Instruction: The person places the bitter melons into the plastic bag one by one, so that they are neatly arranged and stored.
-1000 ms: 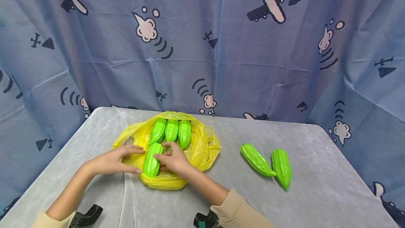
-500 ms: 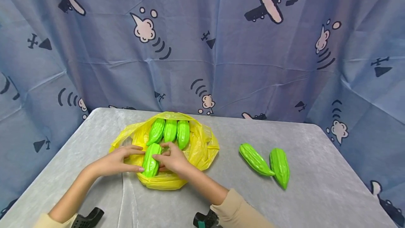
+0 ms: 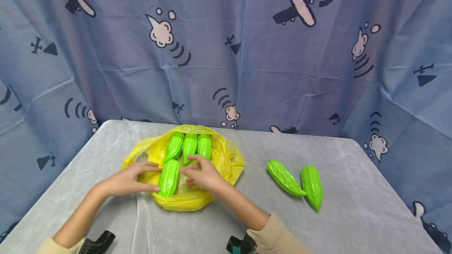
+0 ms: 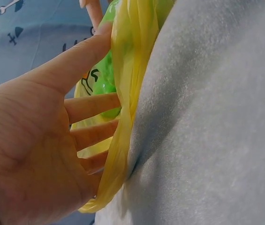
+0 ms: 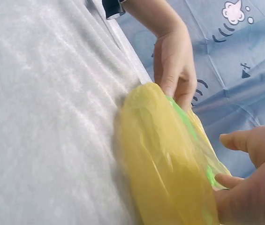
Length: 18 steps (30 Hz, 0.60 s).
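Observation:
A yellow plastic bag [image 3: 229,156] lies spread on the table with its mouth open. Inside it, a bright green bitter melon [image 3: 169,178] lies at the near left, and three more bitter melons [image 3: 189,147] sit in a row at the back. My left hand [image 3: 132,179] is at the bag's left rim, fingers extended over it and thumb tip by the near melon; in the left wrist view the fingers [image 4: 92,107] reach behind the yellow film. Just right of that melon, my right hand [image 3: 206,175] hovers over the bag with fingers spread, holding nothing.
Two more bitter melons [image 3: 286,178] lie on the right of the grey cloth-covered table [image 3: 247,222], their lower ends close together. A blue curtain [image 3: 197,50] with printed planes hangs behind the table.
My right hand has let go of the near bitter melon and moved right, away from it. My left hand stays at the bag's rim. The melon stays in the bag.

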### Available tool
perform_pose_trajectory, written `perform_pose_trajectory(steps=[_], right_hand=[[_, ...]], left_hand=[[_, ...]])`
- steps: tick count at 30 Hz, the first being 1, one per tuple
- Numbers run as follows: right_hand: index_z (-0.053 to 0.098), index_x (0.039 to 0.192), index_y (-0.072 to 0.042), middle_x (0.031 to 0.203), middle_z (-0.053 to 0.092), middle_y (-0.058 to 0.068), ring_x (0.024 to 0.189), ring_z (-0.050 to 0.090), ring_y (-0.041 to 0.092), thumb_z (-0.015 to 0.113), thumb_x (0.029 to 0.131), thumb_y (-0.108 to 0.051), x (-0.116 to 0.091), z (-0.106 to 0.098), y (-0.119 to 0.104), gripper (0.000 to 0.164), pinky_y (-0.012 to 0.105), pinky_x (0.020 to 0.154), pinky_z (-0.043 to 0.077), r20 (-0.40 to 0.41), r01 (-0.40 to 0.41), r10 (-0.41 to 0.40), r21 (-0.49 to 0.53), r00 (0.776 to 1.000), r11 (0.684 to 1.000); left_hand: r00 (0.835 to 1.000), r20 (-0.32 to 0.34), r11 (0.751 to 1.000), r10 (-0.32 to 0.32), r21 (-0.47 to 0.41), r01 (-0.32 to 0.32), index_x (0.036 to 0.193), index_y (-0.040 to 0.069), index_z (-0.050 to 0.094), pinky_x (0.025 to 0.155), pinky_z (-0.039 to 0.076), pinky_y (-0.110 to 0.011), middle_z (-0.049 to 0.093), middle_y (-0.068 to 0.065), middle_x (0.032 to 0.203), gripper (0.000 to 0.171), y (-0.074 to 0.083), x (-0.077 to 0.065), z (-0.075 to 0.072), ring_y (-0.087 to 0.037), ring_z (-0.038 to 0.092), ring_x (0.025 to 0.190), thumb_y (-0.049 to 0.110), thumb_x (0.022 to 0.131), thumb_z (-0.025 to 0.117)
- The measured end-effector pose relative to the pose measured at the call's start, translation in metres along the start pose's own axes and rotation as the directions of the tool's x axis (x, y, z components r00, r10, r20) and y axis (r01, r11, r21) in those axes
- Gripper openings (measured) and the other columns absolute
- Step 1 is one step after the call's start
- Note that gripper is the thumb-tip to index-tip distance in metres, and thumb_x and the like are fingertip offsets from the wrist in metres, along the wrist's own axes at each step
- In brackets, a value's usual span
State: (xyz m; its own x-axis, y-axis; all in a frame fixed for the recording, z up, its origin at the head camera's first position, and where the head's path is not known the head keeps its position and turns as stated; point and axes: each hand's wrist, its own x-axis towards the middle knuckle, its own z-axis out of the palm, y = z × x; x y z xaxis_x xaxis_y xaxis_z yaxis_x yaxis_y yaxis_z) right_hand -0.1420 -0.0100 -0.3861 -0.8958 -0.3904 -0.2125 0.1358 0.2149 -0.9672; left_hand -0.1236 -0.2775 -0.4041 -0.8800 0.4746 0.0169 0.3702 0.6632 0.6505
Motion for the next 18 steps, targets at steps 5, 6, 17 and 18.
perform_pose_trajectory(steps=[5,6,17,18], right_hand=[[0.052,0.147,0.004,0.123,0.068,0.021,0.093,0.073,0.036,0.07,0.102,-0.011,-0.003,-0.012,0.003,0.051,0.043,0.085,0.065,0.023,0.033,-0.033,0.017,0.999,0.999],[0.052,0.147,0.004,0.122,0.068,0.022,0.094,0.073,0.037,0.07,0.102,-0.011,-0.003,-0.014,0.004,0.05,0.043,0.085,0.064,0.026,0.042,-0.043,0.012,0.999,0.999],[0.054,0.145,0.008,0.125,0.065,0.027,0.104,0.072,0.044,0.067,0.103,-0.008,-0.013,-0.046,0.009,0.047,0.043,0.088,0.064,-0.005,0.149,-0.149,-0.035,0.989,0.988],[0.054,0.144,0.009,0.125,0.065,0.028,0.105,0.072,0.044,0.067,0.103,-0.007,-0.014,-0.05,0.009,0.046,0.043,0.088,0.064,-0.005,0.159,-0.159,-0.037,0.987,0.987]], left_hand=[[1.0,-0.004,1.0,0.02,0.006,-0.02,0.138,-0.001,0.067,0.11,0.038,-0.074,0.057,-0.03,0.145,0.066,-0.003,-0.001,-0.001,-0.057,0.049,0.135,0.035,0.087,0.087],[1.0,-0.005,1.0,0.021,0.006,-0.021,0.138,-0.002,0.067,0.11,0.038,-0.074,0.057,-0.031,0.145,0.066,-0.004,-0.001,-0.001,-0.058,0.049,0.136,0.035,0.087,0.087],[1.0,0.01,1.0,-0.006,-0.023,0.007,0.138,-0.004,0.065,0.111,0.033,-0.077,0.051,-0.034,0.149,0.068,-0.004,-0.003,-0.006,-0.063,0.04,0.141,0.034,0.086,0.087],[1.0,0.014,1.0,-0.006,-0.029,0.007,0.138,-0.004,0.065,0.112,0.033,-0.077,0.051,-0.034,0.15,0.068,-0.004,-0.004,-0.006,-0.063,0.039,0.141,0.034,0.086,0.087]])
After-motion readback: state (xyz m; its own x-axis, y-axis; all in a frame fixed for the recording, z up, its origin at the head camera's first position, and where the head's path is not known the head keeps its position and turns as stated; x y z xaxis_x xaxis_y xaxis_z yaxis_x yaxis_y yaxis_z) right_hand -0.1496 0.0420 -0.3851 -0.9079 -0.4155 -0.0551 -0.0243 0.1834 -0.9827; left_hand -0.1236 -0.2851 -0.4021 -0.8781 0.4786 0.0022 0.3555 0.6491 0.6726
